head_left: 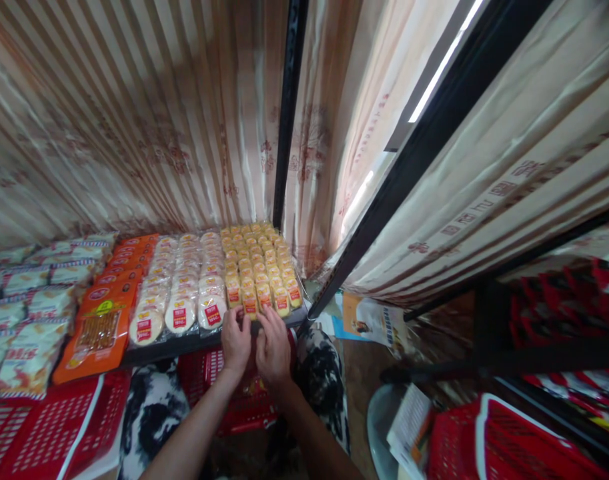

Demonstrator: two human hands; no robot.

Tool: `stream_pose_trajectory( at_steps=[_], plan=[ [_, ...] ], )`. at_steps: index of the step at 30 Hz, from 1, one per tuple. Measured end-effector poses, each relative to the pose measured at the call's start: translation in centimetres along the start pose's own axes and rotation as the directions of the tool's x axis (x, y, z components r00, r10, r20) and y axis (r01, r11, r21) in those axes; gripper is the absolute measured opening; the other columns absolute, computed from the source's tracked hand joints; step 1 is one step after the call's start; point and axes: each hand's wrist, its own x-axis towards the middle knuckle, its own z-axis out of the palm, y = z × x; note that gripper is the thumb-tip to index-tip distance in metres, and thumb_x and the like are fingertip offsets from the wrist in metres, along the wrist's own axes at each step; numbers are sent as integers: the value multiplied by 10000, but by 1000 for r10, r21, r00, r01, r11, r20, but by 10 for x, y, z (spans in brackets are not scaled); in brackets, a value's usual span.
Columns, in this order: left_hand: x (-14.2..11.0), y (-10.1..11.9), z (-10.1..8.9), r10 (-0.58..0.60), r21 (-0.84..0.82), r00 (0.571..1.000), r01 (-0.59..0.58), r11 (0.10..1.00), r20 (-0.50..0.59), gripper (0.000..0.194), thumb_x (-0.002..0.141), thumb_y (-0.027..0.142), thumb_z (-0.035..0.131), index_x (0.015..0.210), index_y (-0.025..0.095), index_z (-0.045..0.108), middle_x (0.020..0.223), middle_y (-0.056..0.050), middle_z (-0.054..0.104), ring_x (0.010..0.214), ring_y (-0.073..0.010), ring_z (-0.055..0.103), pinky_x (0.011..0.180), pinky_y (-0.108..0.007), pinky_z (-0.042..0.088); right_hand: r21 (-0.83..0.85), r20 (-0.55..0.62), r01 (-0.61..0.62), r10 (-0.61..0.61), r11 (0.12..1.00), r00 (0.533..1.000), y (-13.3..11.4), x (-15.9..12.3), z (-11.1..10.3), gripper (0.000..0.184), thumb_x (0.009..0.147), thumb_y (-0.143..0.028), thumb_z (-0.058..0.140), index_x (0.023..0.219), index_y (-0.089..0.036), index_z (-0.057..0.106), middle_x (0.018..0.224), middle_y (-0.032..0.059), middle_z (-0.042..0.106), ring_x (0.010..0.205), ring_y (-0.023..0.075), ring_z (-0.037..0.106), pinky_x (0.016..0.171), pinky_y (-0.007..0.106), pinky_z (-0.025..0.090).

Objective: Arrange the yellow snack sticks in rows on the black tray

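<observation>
Small yellow wrapped cakes [258,267] with red-and-orange labels stand in tight rows at the right end of the shelf. My left hand [237,341] is at the front edge of these rows, its fingers bent and its fingertips against the front packs. Close beside it, my right hand [273,347] has its fingers stretched and slightly apart, touching the front row from the right. Neither hand appears to lift a pack. To the left are rows of round pale wrapped cakes [180,315] with red labels.
Orange snack packs [99,320] and white-blue bags [31,353] fill the shelf's left part. Red baskets [64,420] stand below; another red basket [514,447] is at lower right, near a pale bin [379,427]. Black posts [384,207] rise before the curtain [184,120].
</observation>
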Motion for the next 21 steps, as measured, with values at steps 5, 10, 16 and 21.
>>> stream_pose_trajectory(
  at_steps=[5, 10, 16, 21],
  plan=[
    [-1, -2, 2, 5, -23, 999, -5, 1000, -33, 229, 785, 325, 487, 958, 179, 523, 906, -85, 589, 863, -213, 584, 728, -372, 510, -97, -28, -53, 51, 994, 998, 8, 6, -13, 374, 890, -175, 322, 1215, -119, 498, 1390, 149, 402, 1340, 232, 262, 1029, 499, 338],
    [-2, -4, 2, 20, -44, 1000, -21, 999, -19, 250, 793, 348, 492, 975, 178, 505, 914, -85, 571, 841, -199, 576, 672, -337, 516, -136, -23, -129, 127, 982, 992, 16, 13, -19, 397, 901, -209, 316, 1248, -74, 455, 1404, 182, 364, 1348, 231, 232, 1051, 499, 304],
    [-2, 2, -5, 179, 108, 984, -176, 978, -13, 181, 831, 275, 447, 959, 173, 525, 937, -89, 557, 913, -197, 544, 829, -376, 482, -105, -53, -116, 111, 988, 992, 20, 22, -18, 432, 905, -198, 282, 1292, -41, 391, 1439, 195, 287, 1380, 220, 116, 1087, 493, 235],
    [2, 11, -12, 314, 247, 949, -294, 923, -43, 196, 846, 256, 428, 947, 167, 571, 1052, -116, 539, 1062, -218, 498, 951, -399, 416, -105, -82, -156, 148, 982, 986, 29, 27, -12, 466, 912, -231, 285, 1348, -68, 314, 1467, 183, 226, 1386, 232, 65, 1085, 523, 211]
  ],
)
